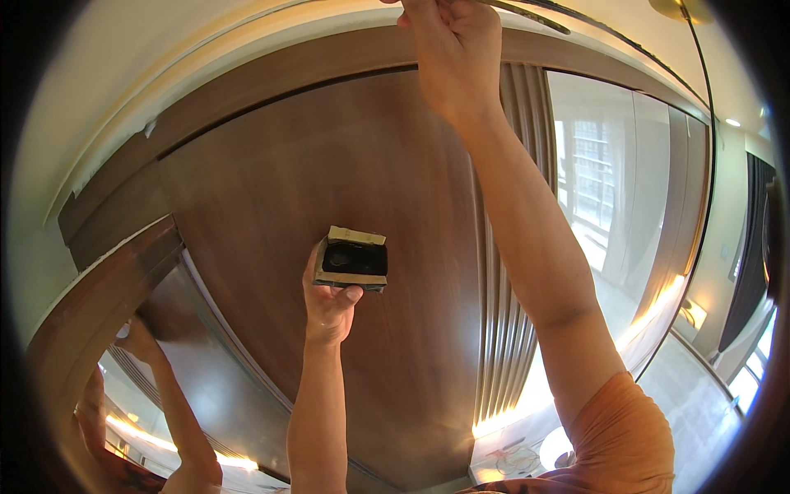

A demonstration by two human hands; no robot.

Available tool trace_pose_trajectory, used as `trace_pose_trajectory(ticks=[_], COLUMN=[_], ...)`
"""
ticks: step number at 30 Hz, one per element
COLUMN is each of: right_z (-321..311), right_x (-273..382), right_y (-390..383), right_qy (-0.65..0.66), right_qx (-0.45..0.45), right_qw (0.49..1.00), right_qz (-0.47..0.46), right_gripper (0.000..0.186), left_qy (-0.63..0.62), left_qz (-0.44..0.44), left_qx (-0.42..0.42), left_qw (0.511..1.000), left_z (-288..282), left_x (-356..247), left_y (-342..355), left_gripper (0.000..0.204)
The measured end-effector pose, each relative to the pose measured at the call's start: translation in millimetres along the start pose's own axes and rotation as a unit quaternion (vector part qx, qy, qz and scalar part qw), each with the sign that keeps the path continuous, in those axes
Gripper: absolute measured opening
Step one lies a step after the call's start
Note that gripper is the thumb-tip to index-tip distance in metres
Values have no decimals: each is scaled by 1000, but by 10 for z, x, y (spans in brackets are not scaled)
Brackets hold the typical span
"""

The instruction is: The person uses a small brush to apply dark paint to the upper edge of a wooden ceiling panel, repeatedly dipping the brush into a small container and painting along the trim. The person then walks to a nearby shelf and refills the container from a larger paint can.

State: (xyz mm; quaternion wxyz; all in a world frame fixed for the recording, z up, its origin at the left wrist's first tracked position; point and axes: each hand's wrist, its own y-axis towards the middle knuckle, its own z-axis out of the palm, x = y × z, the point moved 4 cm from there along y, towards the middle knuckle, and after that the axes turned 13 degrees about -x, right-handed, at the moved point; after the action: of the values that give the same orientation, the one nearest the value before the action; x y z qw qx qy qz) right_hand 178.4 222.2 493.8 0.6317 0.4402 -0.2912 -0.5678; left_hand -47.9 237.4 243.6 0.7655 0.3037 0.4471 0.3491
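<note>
The left hand point(331, 311) is clamping the open box point(358, 236), its long axis running sideways, below and left of the right hand point(461, 49). The frame's edge is hiding the right fingertips; can't tell their grip.

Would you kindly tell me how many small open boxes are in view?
1: the small rectangular tan-rimmed box with a black interior, held in the person's left hand in front of the flat brown panel. Others could be hidden.

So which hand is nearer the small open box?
Left. The left hand holds the open box from below; the right hand is apart from it, higher up and to the right in the picture.
</note>
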Motion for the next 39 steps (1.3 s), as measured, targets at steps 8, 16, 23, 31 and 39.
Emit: trace_pose_trajectory(ticks=[8, 16, 23, 31, 39], right_z=[98, -95, -61, 436, 408], right_x=[9, 125, 123, 100, 120], right_y=[5, -6, -108, -347, -285], right_qy=[-32, -157, -286, -174, -123], right_qx=[0, -60, -109, -56, -41], right_qw=[999, 984, 904, 947, 970], right_qz=[-17, -56, -299, -266, -207], right_gripper=[28, 23, 20, 13, 17], left_qy=[-8, -3, -10, 10, -18], left_qz=[7, 4, -7, -15, -15], left_qx=[0, 0, -5, 6, 5], left_qw=[1000, 1000, 1000, 1000, 1000], left_z=[19, 26, 59, 39, 73], left_x=[-4, 2, -16, -28, -28], left_y=[4, 20, 19, 36, 13], left_gripper=[76, 78, 77, 74, 75])
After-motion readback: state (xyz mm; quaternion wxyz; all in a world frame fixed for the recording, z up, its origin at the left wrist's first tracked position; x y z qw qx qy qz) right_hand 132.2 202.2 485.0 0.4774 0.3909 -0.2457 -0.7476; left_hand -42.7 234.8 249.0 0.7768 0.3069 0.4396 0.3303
